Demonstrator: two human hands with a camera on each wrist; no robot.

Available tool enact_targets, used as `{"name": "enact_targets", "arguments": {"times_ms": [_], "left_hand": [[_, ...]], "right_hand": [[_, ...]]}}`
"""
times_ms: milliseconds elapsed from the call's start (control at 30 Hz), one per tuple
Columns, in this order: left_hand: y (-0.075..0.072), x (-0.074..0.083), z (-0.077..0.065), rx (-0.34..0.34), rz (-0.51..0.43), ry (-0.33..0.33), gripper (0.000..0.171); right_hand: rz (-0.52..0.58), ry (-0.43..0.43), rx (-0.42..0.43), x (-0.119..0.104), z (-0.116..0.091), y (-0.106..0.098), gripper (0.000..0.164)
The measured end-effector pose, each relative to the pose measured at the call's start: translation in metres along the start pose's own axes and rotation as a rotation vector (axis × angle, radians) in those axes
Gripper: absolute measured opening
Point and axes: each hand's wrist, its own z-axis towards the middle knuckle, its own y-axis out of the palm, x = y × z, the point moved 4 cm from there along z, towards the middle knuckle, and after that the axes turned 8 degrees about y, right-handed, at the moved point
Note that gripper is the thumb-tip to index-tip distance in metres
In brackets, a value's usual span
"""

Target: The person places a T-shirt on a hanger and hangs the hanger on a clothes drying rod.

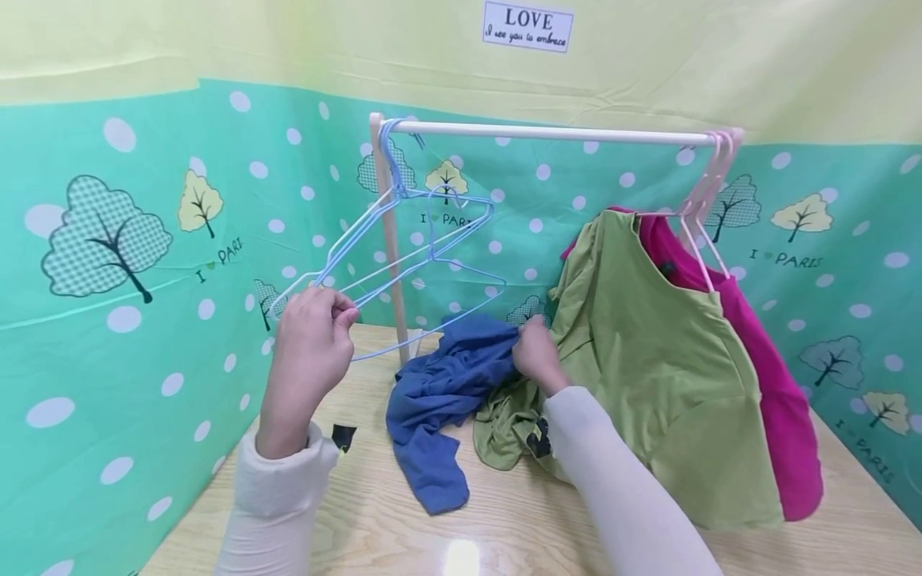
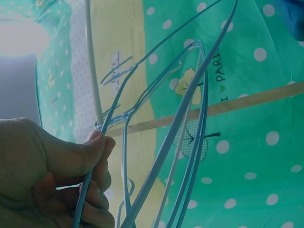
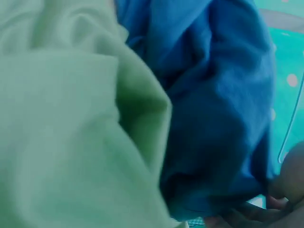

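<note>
My left hand (image 1: 313, 344) pinches the wire of a light blue hanger (image 2: 118, 97) between thumb and fingers, at the left of the head view. That hanger's hook is apart from the rail. Beyond it, other blue hangers (image 1: 395, 172) hang at the rail's left end. With curled fingers my right hand (image 1: 538, 356) grips the upper right part of a crumpled blue garment (image 1: 446, 384); the fingertips are hidden. The garment's lower part lies on the table. In the right wrist view the blue cloth is beside the green garment (image 3: 57, 128).
A white rail (image 1: 547, 132) on wooden posts stands at the back. At its right end, pink hangers (image 1: 695, 210) carry the green garment and a magenta one (image 1: 785, 448) behind it, both reaching low. Patterned curtains (image 1: 238, 192) enclose the wooden table (image 1: 374, 512).
</note>
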Motion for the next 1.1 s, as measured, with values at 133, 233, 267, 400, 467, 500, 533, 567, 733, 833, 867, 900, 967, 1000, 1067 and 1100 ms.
{"name": "enact_targets", "arguments": {"times_ms": [133,233,267,400,467,500,533,567,733,833,867,900,967,1000,1067,1100], "left_hand": [[0.000,-0.001,0.000,0.000,-0.003,-0.001,0.005],[0.000,-0.001,0.000,0.004,-0.008,-0.003,0.005],[0.000,-0.001,-0.001,0.005,-0.009,-0.003,0.005],[0.000,-0.001,-0.001,0.011,-0.009,0.001,0.004],[0.000,0.000,0.000,0.008,-0.008,0.002,0.004],[0.000,0.000,0.000,0.005,-0.008,0.001,0.004],[0.000,0.000,0.000,0.001,-0.008,-0.002,0.004],[0.001,0.001,0.000,-0.002,-0.009,-0.005,0.004],[0.002,0.002,0.000,-0.014,-0.012,-0.012,0.005],[0.001,0.002,0.000,-0.014,-0.011,-0.011,0.005],[0.001,0.002,0.000,-0.012,-0.011,-0.010,0.005],[0.001,0.002,0.001,-0.011,-0.010,-0.009,0.005],[0.001,0.002,0.001,-0.004,-0.011,-0.002,0.005],[0.001,0.002,0.001,0.001,-0.012,0.002,0.005],[0.002,0.001,0.001,0.010,-0.016,0.010,0.005],[0.002,0.001,0.001,0.015,-0.016,0.014,0.006]], "right_hand": [[0.211,0.113,0.207,0.008,0.003,-0.015,0.014],[0.327,0.193,0.363,0.019,0.003,-0.027,0.019],[0.341,0.226,0.394,0.023,0.003,-0.030,0.021],[0.230,0.357,0.313,0.042,0.004,-0.033,0.032],[0.086,0.385,0.177,0.049,0.004,-0.032,0.039],[0.021,0.379,0.105,0.051,0.004,-0.031,0.041],[-0.030,0.368,0.044,0.053,0.004,-0.030,0.042],[-0.068,0.353,-0.005,0.053,0.004,-0.029,0.042],[-0.075,0.229,-0.128,0.049,0.004,-0.027,0.043],[0.012,0.218,-0.178,0.047,0.005,-0.027,0.024],[0.056,0.240,-0.190,0.046,0.006,-0.028,0.015],[0.105,0.267,-0.193,0.045,0.007,-0.029,0.010],[0.252,0.315,-0.197,0.042,0.008,-0.032,0.015],[0.341,0.328,-0.192,0.038,0.009,-0.034,0.017],[0.546,0.318,-0.214,0.028,0.009,-0.039,0.018],[0.662,0.296,-0.247,0.022,0.009,-0.042,0.016]]}}
